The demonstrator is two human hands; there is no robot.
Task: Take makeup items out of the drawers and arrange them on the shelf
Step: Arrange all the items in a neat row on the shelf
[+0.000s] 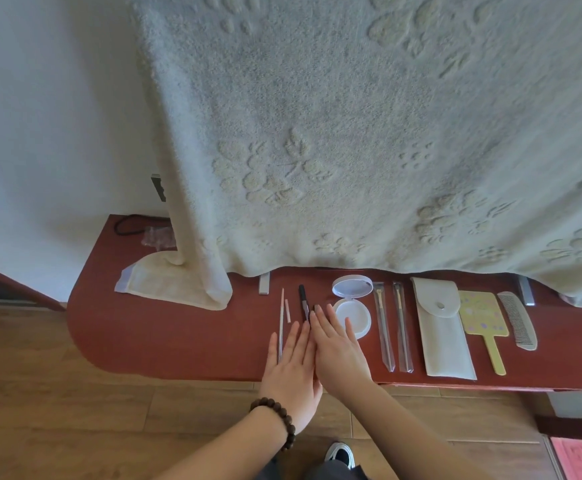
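Makeup items lie in a row on the red-brown shelf [165, 337]. My left hand [291, 368] lies flat, fingers straight, over the shelf's front edge beside a thin pale stick [281, 323]. My right hand [338, 351] is flat too, fingers straight, partly covering a black pencil [303, 301] and touching the open round white compact [352, 306]. To the right lie two brushes in clear sleeves [383, 327], a white pouch [443, 327], a yellow hand mirror [483, 317] and a grey comb [518, 320].
A large pale embossed towel [352, 133] hangs over the back of the shelf, its corner folded on the left. A black cable [127, 225] and a small plastic packet [158, 237] sit at the back left. Wooden floor and my shoe [341, 455] are below.
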